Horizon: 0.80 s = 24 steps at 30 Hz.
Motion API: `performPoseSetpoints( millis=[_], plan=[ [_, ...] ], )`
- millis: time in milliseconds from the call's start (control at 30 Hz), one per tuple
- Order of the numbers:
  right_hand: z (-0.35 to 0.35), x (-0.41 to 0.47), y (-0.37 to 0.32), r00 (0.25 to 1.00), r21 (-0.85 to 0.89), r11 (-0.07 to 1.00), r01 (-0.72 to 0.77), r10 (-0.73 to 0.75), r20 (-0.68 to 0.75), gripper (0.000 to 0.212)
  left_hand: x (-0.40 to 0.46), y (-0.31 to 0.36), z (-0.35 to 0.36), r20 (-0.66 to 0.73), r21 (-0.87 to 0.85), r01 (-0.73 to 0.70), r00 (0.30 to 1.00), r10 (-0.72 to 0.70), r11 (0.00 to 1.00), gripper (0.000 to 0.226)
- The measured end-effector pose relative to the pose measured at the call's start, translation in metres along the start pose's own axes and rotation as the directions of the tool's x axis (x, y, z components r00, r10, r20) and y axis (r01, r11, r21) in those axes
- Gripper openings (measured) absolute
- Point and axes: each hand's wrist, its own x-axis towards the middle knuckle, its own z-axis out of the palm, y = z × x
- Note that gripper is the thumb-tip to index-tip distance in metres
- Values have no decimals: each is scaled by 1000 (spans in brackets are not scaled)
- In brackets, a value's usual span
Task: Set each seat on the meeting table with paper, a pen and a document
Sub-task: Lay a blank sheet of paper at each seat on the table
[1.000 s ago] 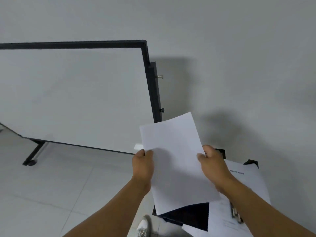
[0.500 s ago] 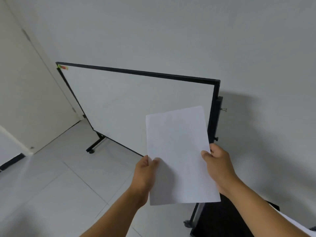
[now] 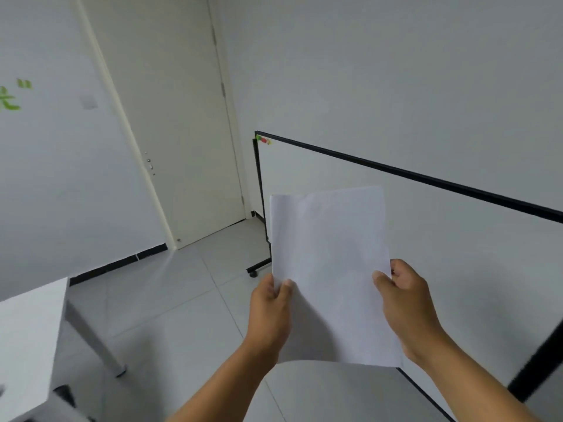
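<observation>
We hold a blank white sheet of paper (image 3: 330,269) upright in front of us, in mid-air above the pale grey tiled floor (image 3: 170,300). Our left hand (image 3: 269,312) pinches the sheet's left edge, thumb on the near face and fingers behind it. Our right hand (image 3: 405,309) grips the right edge the same way, thumb curled over the front. The paper bows slightly, its upper left corner creased and its lower edge curving between our wrists.

Behind the sheet stands a black-framed whiteboard on a wheeled stand (image 3: 426,233), its surface bare except for small green, red and yellow magnets (image 3: 263,140) at the upper left corner. One castor (image 3: 253,273) shows just left of the paper.

A closed off-white door (image 3: 182,132) sits in the far corner, beside a white wall with green lettering (image 3: 12,97) at the left edge. Black skirting (image 3: 118,266) runs along the base of that wall.

At lower left, the corner of a white worktop (image 3: 27,345) on a grey metal leg (image 3: 97,339) enters the view, well apart from the paper.
</observation>
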Motion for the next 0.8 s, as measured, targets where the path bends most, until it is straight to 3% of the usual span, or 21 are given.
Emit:
performPoseSetpoints(
  millis=[267,433,533,800],
  plan=[
    [163,18,-52,983,2,994,113,-112,144,26,61,11,-152,-158,-88,-46,987,32,995,17],
    [261,22,-86,944,43,985,164,-170,284,13,90,13,-238,-293,-100,-85,955,52,991,30],
    [316,28,-105,919,64,978,198,-208,335,14,108,6,-280,-388,-99,-80,921,36,992,17],
    [465,72,-126,799,124,967,222,-253,546,18,171,-4,-369,-634,-81,-63,774,-3,995,17]
  ],
)
